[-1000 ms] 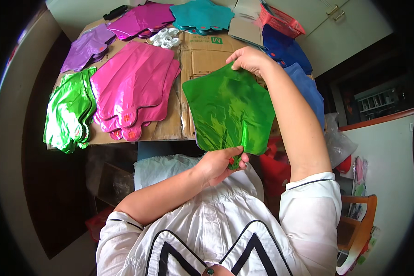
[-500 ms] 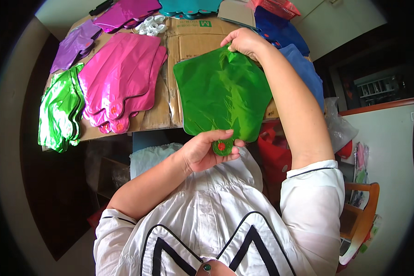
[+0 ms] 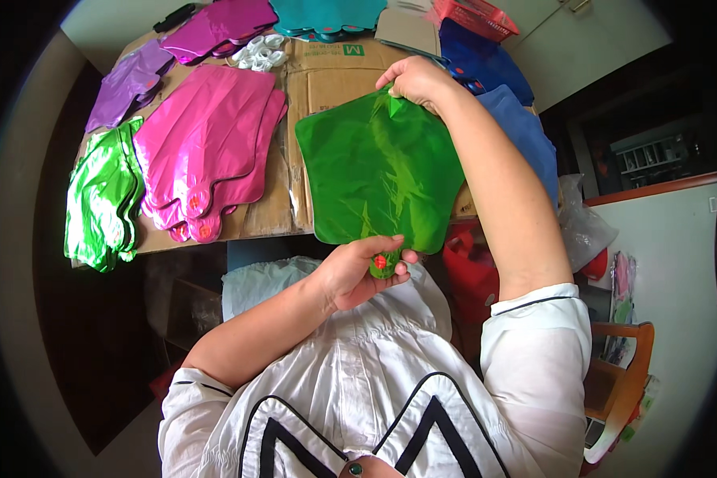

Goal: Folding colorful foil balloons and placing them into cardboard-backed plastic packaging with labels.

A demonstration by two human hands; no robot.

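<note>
Two hands are found engaged on one green foil piece (image 3: 374, 175), which is spread between them in front of the body, its upper part over the cardboard (image 3: 323, 68) and its lower part past the near edge; whether the cardboard is touched by it cannot be told. By the right hand (image 3: 416, 81) the top edge is pinched between thumb and fingers, and a small bright fold (image 3: 394, 106) is noted just below. By the left hand (image 3: 354, 272) the narrow tab (image 3: 384, 265), marked with a red spot (image 3: 380, 261), is held at the lower end, the thumb laid across its neck and the fingers curled beneath. Fine creases are observed running up from the neck. For good handling, it is judged that tension should be applied lightly and evenly from both ends, since thin foil is likely to be marked by a hard pinch. The upper grip is best set in line with the tab, so that the sheet is not pulled askew. The tab should be supported flat, not crumpled in the palm. Contact with the pink foil stack (image 3: 207, 131), lying just to the left, should be avoided.
</note>
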